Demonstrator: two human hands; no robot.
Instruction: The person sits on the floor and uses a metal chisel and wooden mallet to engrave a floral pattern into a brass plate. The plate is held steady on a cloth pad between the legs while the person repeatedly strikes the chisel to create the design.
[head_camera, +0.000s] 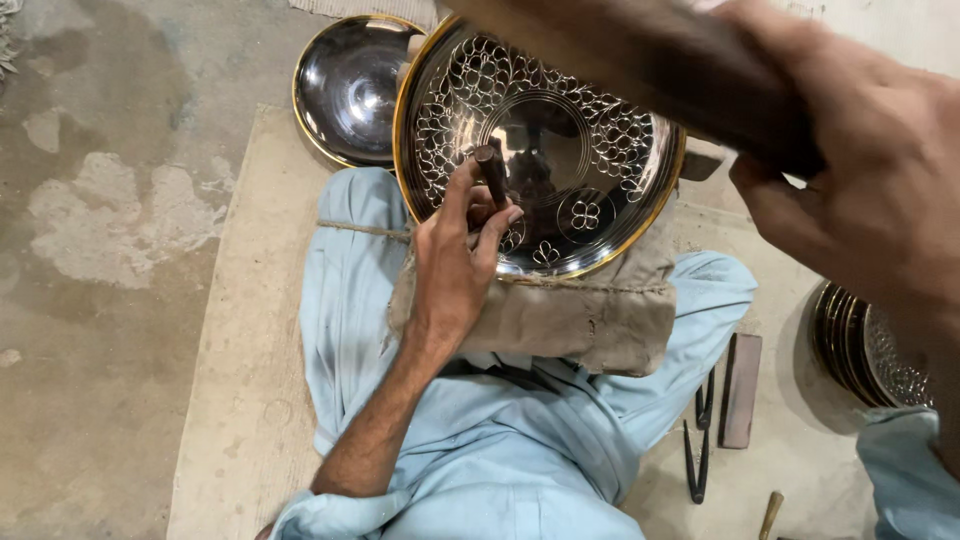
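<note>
My left hand (455, 265) has its fingers clamped on a punch (491, 172), steadying it on the plate (545, 140); my right hand (860, 190), at two o'clock, grips a mallet (650, 60).

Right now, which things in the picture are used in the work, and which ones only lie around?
In use:
- left hand holding a punch tool on the engraved plate
- right hand gripping a dark wooden handle
- cloth pad under the plate

Lying about:
- plain dark plate
- stack of plates
- flat bar
- black tongs
</note>
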